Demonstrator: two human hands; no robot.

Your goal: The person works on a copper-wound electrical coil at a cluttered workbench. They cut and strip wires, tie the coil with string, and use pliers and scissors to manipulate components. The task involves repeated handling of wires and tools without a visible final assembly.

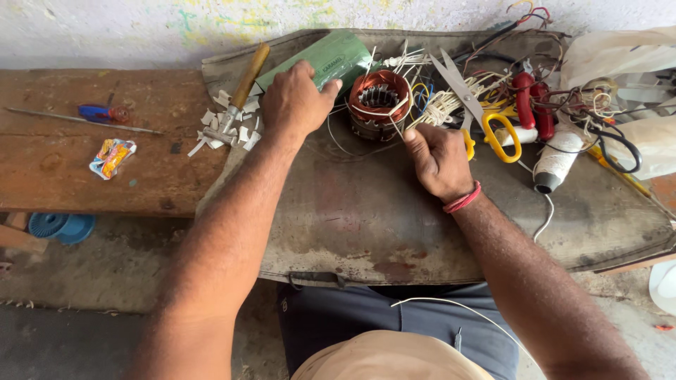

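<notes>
We steady the heavy, rigid motor stator (379, 105) with our left hand (296, 98) beside it, fingers curled, while our right hand (436, 160) pinches a thin, limp thread (396, 127) near the fragile copper winding.

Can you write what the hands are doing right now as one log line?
left hand: on green sheet roll | right hand: pinching white thread at copper-wound stator | scissors: lying beside

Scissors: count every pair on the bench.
2. Yellow-handled scissors lie just beyond the right hand; black-handled scissors lie far right among wires. More may be hidden in the clutter.
</notes>
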